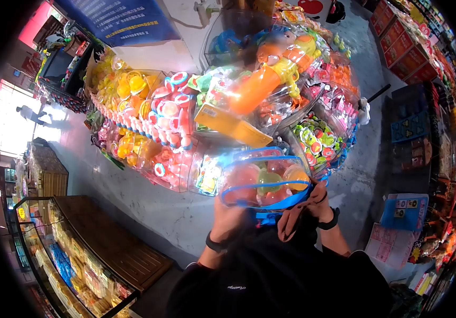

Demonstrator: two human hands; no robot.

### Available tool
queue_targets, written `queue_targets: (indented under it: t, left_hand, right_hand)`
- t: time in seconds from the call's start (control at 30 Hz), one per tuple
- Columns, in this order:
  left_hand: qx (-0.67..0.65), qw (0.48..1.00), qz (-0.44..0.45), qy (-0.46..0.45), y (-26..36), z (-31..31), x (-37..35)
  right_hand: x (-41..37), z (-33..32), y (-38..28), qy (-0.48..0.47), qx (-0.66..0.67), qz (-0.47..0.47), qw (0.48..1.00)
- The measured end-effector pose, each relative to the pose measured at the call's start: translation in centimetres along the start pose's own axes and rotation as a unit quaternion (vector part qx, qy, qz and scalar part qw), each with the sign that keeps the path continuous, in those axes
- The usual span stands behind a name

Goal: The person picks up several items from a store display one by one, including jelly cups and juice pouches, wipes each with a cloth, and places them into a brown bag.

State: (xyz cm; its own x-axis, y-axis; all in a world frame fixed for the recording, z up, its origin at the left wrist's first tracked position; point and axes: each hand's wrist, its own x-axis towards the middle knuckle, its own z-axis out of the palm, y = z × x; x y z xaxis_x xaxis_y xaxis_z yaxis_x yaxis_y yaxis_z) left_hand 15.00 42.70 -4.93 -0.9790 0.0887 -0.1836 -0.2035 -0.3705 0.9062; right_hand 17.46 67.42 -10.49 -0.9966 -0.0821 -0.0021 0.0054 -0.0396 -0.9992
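A clear plastic bag with blue trim (264, 195) is held up in front of my chest, with round pink, green and orange items showing through its side. My left hand (228, 216) is at the bag's left end, its fingers mostly hidden and blurred against it. My right hand (318, 204) closes on the bag's right end, by the blue edging. A brown strap (290, 221) dangles beside that hand. Just beyond the bag stands the display of clear bins, where a yellow card (233, 126) and a big orange-and-yellow packaged toy (270, 79) lie on top.
Bins of pink-and-white items (170, 108), yellow items (132, 85) and red-green packets (319, 142) make up the display. A dark wooden counter (106, 238) stands to the lower left. Stocked shelves (440, 159) line the right, across grey floor (363, 185).
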Motion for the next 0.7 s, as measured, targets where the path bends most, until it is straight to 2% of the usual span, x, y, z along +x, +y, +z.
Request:
queue_targets:
  t: [0.07,0.13,0.17,0.23,0.27,0.3,0.33,0.4,0.47,0.57,0.67,0.7]
  left_hand:
    - [0.007,1.000,0.023,0.016,0.5,0.6,-0.1]
    - [0.040,0.997,0.061,0.024,0.5,0.5,-0.2]
    - [0.085,0.992,0.094,-0.006,0.3,0.0,-0.2]
    - [0.175,0.969,0.162,-0.066,0.2,-1.2,0.3]
    - [0.222,0.954,0.189,-0.067,0.1,-1.4,0.4]
    - [0.269,0.936,0.215,-0.067,0.2,-1.4,0.6]
    - [0.315,0.916,0.241,-0.067,0.4,-1.4,0.8]
    - [0.327,0.897,0.275,-0.114,-0.4,-2.2,1.3]
    - [0.350,0.874,0.305,-0.144,-0.3,-2.6,1.7]
    - [0.370,0.845,0.342,-0.182,-0.1,-3.6,2.3]
    - [0.388,0.840,0.330,-0.189,0.2,-3.9,2.5]
    - [0.391,0.842,0.321,-0.185,0.1,-3.9,2.6]
  right_hand:
    - [1.1,-0.6,-1.8,0.028,0.004,0.001,1.000]
    - [1.0,-1.4,-1.3,0.078,0.164,0.026,0.983]
    - [0.8,-1.7,-1.2,0.083,0.233,0.021,0.969]
    - [0.7,-0.9,-2.1,0.006,0.207,-0.098,0.973]
    - [0.6,-0.5,-2.5,-0.032,0.200,-0.156,0.967]
    - [0.5,-0.1,-2.8,-0.017,0.172,-0.154,0.973]
    - [0.9,0.6,-3.8,-0.024,0.161,-0.116,0.980]
    - [1.6,2.1,-6.0,-0.040,0.137,-0.038,0.989]
    - [3.6,3.9,-7.2,-0.043,-0.013,-0.096,0.994]
    - [3.0,4.2,-5.8,-0.022,0.077,0.008,0.997]
    - [2.8,4.4,-3.8,0.091,0.177,0.169,0.965]
    - [3.6,4.3,-2.9,0.090,0.167,0.160,0.969]
